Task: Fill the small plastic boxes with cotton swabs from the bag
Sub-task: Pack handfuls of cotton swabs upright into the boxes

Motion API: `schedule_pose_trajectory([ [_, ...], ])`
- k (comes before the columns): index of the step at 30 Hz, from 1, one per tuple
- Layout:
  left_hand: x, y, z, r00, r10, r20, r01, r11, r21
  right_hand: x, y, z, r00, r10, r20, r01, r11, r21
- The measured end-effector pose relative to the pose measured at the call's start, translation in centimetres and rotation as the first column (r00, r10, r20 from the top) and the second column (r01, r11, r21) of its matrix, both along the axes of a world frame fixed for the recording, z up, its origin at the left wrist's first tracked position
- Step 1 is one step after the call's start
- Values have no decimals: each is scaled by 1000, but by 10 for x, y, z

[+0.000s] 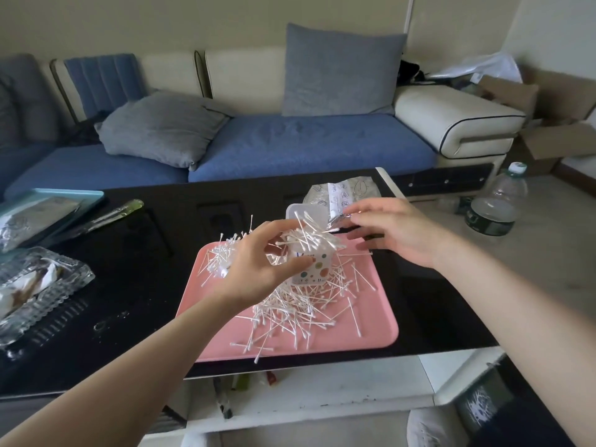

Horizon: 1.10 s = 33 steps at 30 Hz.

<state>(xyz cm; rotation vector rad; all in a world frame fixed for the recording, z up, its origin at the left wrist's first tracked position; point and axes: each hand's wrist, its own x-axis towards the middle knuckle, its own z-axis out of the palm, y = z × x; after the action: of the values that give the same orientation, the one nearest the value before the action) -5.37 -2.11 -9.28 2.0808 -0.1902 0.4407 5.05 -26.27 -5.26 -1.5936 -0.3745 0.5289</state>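
On black table (135, 285), pink tray (364, 330) holds loose pile of cotton swabs (290, 304). Small box (311, 264) with coloured dots stands upright on tray, crammed with swabs sticking out top, hinged lid (306, 212) raised behind. Left hand (258, 269) curled around box, thumb pressed against its dotted front. Right hand (400, 233) just beside box, fingers spread, fingertips at crinkled plastic bag (342, 196) lying past tray; whether pinching it, cannot tell. Glass dish (35, 291) at table's left; water bottle (496, 204) on floor at right.
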Motion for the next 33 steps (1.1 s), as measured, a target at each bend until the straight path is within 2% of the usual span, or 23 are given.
schedule_pose_trajectory([
  [3, 2, -8, -5, 999, 36, 21, -37, 999, 36, -20, 4, 0, 987, 159, 38, -156, 985, -69],
  [6, 3, -15, -11, 994, 99, 56, -104, 990, 99, -33, 12, -8, 977, 183, 114, -160, 969, -189],
  [8, 0, -18, -18, 987, 131, 91, -144, 977, 157, -41, 20, -14, 977, 202, 64, -188, 967, -174],
  [10, -4, -20, -23, 984, 147, 100, -162, 972, 172, -40, 28, -26, 984, 167, 55, -153, 968, -199],
  [15, -16, -14, -33, 982, 180, 64, -188, 972, 143, -32, 42, -57, 987, 38, 153, 0, 971, -237],
  [19, -28, -4, -40, 976, 218, 2, -216, 966, 141, -39, 54, -61, 979, 84, 188, -32, 964, -263],
  [23, -35, 6, -41, 956, 288, -51, -275, 945, 178, -40, 58, -59, 956, 78, 281, 6, 958, -286],
  [26, -38, 10, -40, 945, 316, -87, -297, 938, 176, -37, 60, -57, 957, 42, 287, 57, 943, -327],
  [30, -46, 9, -37, 936, 337, -103, -325, 938, 123, -35, 62, -58, 890, 102, 445, 113, 895, -431],
  [33, -54, 8, -37, 921, 369, -128, -362, 929, 75, -40, 63, -51, 849, 153, 506, 63, 921, -384],
])
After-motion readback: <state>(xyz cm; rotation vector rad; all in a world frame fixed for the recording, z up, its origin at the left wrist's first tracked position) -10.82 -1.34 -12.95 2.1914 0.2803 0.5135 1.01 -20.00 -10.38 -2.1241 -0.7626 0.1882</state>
